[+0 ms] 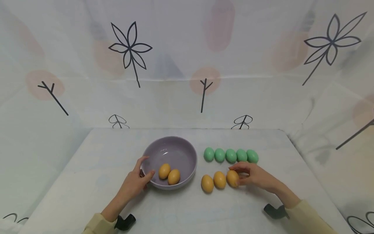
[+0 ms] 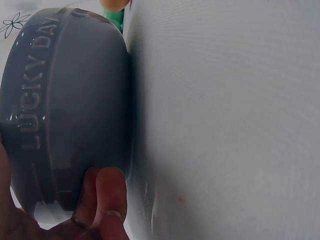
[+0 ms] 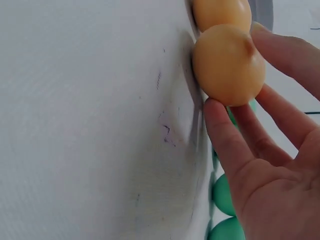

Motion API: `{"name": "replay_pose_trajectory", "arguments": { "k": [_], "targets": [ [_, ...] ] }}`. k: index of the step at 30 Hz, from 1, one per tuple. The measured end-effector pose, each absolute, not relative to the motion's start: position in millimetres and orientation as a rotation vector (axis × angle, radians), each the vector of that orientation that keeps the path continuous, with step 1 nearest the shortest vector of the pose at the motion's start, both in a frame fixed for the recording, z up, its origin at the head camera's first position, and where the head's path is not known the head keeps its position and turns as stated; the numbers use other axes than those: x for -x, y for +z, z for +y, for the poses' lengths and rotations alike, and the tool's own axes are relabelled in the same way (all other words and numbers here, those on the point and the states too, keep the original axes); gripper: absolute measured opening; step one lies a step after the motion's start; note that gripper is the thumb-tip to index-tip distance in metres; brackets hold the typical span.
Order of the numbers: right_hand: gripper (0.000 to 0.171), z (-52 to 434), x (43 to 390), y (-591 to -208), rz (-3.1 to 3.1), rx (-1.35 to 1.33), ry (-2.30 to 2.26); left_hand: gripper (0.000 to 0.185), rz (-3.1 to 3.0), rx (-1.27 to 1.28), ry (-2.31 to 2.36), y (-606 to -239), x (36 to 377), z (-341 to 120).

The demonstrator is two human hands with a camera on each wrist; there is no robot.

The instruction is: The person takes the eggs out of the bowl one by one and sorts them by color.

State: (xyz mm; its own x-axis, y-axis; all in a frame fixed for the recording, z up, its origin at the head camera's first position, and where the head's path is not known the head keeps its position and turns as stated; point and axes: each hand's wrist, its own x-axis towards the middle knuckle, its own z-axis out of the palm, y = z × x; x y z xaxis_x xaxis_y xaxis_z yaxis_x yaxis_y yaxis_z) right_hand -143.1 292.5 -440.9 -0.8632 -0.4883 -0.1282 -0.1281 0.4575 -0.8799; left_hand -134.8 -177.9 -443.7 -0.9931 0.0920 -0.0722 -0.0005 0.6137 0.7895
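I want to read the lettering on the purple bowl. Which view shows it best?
The left wrist view: the bowl fills it, raised letters "LUCKY DAY" on its outer wall, left hand holding it. The head view shows the bowl whole but no lettering; the right wrist view shows at most a sliver.

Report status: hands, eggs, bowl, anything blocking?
Left hand holds the bowl by its rim. Right hand pinches the end orange egg, which sits on the table. Two orange eggs in bowl. Nothing blocking.
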Motion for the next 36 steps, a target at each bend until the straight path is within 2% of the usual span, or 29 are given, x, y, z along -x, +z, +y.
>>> {"name": "replay_pose_trajectory", "arguments": {
  "k": [3,10,23,36],
  "targets": [
    [0.054,292.4,141.0,-442.7,2.319,0.562,-1.409,0.064,2.723,-0.072,1.335,-443.8,134.6,-177.3],
    [0.052,290.3,139.6,-447.3,2.298,0.598,-1.442,0.063,2.716,-0.056,1.333,-442.1,134.4,-177.3],
    [0.057,293.8,138.5,-440.8,2.321,0.545,-1.404,0.063,2.725,-0.061,1.319,-443.3,134.2,-178.0],
    [0.043,291.5,141.2,-446.5,2.303,0.557,-1.462,0.063,2.725,-0.085,1.332,-442.9,134.3,-178.5]
  ]
}}
